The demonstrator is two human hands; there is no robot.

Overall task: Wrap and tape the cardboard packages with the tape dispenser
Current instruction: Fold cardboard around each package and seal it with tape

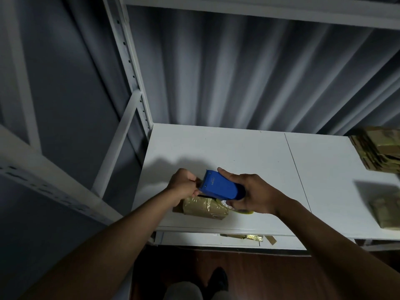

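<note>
I look down past my own two bare forearms toward a white shelf board (238, 148). Nearest me, under the hands, the board's front edge (216, 230) runs left to right, and below it a lower white shelf (194, 241) holds a few flat brown and gold cardboard pieces (244, 237).

My right hand (257, 195) is curled around the rear of a blue plastic handheld tape dispenser (220, 185), lifted just above the board. My left hand (184, 182) is closed at the dispenser's toothed front end, fingers pinching there; what they pinch I cannot tell. Directly beneath the dispenser lies a small brown cardboard package wrapped in glossy clear tape (204, 207), resting on the board close to the front edge. A yellowish roll edge (245, 212) shows under my right hand.

Beyond the grip the board is bare white up to a grey corrugated wall (238, 72). Far right of the grip, blurred, sit another brown wrapped package (385, 213) and, behind it, a stack of flat brown cardboard (376, 148). Left of the grip stands a white perforated metal upright (134, 79).
</note>
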